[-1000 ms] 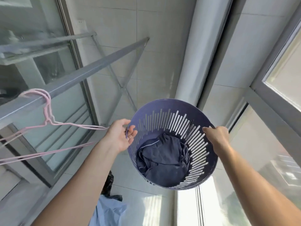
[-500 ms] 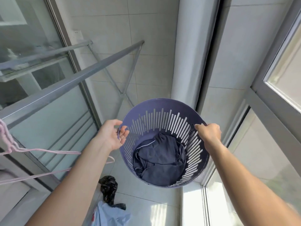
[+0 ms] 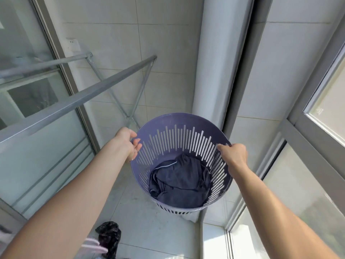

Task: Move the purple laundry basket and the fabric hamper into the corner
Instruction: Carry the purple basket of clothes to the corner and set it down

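Observation:
The purple laundry basket [image 3: 173, 126], round with slotted walls, is low in the tiled corner beside the white pipe. Whether its base touches the floor I cannot tell. A dark navy garment [image 3: 182, 181] lies crumpled in its bottom. My left hand [image 3: 128, 142] grips the rim on the left side. My right hand [image 3: 234, 156] grips the rim on the right side. No fabric hamper is in view.
A metal drying rack [image 3: 97, 88] slants across the left, its legs reaching the floor by the basket. A wide white pipe [image 3: 218, 62] stands in the corner. Glass panels and a window frame line the right. A dark cloth [image 3: 109, 238] lies on the tiles below.
The basket has gone forward and down toward the corner by the pipe, both hands still on its rim. The pink hangers have slid out of view at the left.

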### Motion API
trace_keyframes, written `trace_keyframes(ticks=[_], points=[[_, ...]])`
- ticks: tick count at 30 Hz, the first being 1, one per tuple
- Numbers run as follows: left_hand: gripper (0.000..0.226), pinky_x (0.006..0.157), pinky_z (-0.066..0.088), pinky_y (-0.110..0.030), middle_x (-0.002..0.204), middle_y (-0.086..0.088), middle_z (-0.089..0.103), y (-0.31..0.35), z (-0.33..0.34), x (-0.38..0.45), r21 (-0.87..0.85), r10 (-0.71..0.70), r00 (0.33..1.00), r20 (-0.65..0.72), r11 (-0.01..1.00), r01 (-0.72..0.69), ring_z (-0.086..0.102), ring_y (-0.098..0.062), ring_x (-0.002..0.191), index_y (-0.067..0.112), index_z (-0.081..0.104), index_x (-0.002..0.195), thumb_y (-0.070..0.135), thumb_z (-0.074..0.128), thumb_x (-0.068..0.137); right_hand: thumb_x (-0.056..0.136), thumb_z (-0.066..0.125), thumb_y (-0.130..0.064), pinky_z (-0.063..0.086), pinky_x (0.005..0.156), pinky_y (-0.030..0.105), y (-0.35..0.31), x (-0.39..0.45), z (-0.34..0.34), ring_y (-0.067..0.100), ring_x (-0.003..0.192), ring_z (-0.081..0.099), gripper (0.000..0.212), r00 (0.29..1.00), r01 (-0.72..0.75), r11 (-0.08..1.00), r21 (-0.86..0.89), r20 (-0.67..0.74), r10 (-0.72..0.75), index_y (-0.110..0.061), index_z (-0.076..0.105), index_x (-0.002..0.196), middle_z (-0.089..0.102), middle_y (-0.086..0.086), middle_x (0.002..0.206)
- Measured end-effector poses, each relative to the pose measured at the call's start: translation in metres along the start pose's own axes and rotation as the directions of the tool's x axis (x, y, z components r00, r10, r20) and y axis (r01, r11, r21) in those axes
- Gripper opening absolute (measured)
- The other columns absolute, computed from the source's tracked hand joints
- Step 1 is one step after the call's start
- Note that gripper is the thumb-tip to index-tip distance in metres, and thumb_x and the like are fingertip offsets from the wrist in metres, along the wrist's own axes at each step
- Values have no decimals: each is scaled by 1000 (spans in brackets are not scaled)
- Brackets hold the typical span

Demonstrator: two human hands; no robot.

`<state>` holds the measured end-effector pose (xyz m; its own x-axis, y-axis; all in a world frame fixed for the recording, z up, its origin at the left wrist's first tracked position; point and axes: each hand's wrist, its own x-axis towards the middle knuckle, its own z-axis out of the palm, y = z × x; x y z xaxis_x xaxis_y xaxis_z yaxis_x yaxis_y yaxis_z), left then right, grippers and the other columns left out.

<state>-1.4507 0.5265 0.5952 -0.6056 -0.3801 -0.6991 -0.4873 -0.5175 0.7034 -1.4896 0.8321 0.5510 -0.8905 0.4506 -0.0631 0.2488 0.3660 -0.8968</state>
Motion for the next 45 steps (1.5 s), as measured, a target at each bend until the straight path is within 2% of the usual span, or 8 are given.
trace_keyframes(ticks=[11,14,20,29,36,39,43,45], points=[[30,91,38,-22,72,9,63,46,-9,79,-116,-20,999,-26,993,17,61,-8,66,18,69,109,14,51,84,73,65,-39,49,58,32,-38,40,88,28,60,62,32,992,123,990,-66,-14,-124,-9,63,62,65,6,62],[33,86,39,-22,88,13,71,57,-23,101,-131,-17,998,-68,991,8,60,-6,65,20,70,111,15,50,85,73,65,-37,49,56,36,-41,45,123,28,57,57,30,989,134,987,-89,73,-128,-10,61,61,60,5,57],[13,69,38,-20,108,10,73,74,-53,131,-212,-39,989,-145,977,8,60,-4,66,16,58,78,13,50,87,75,66,-35,58,67,46,-63,50,185,37,71,68,31,975,185,973,-140,148,-164,-6,63,64,69,12,69],[39,62,38,-21,114,8,69,92,-92,163,-349,-51,959,-279,936,-52,65,-5,111,16,65,125,10,49,89,78,68,-30,52,58,36,-87,68,280,26,56,58,29,927,256,955,-152,319,-198,-8,59,61,62,6,61],[37,103,40,-20,136,5,62,123,-82,196,-430,-25,935,-353,892,-139,58,-5,125,10,62,131,11,53,95,80,68,-29,56,60,38,-114,116,348,30,64,67,30,858,309,943,-123,464,-220,-2,65,67,68,12,67],[22,97,43,-19,125,8,64,139,-69,213,-431,-10,936,-351,890,-152,61,-4,114,10,65,115,13,54,96,78,66,-29,56,59,38,-128,145,370,29,62,67,27,832,321,941,-104,506,-228,-7,62,63,67,8,63],[10,97,43,-18,86,4,57,151,-46,245,-314,9,934,-357,941,-129,49,-11,66,11,54,81,12,53,91,77,65,-29,52,60,32,-137,186,387,22,61,63,20,834,311,943,-119,511,-210,-13,60,66,64,2,65],[7,64,47,-16,72,3,50,150,-33,260,-216,30,940,-340,970,-109,40,-12,53,11,56,82,12,54,89,77,64,-27,49,59,30,-135,204,391,21,60,61,18,841,294,946,-138,508,-187,-13,59,66,62,1,65]])
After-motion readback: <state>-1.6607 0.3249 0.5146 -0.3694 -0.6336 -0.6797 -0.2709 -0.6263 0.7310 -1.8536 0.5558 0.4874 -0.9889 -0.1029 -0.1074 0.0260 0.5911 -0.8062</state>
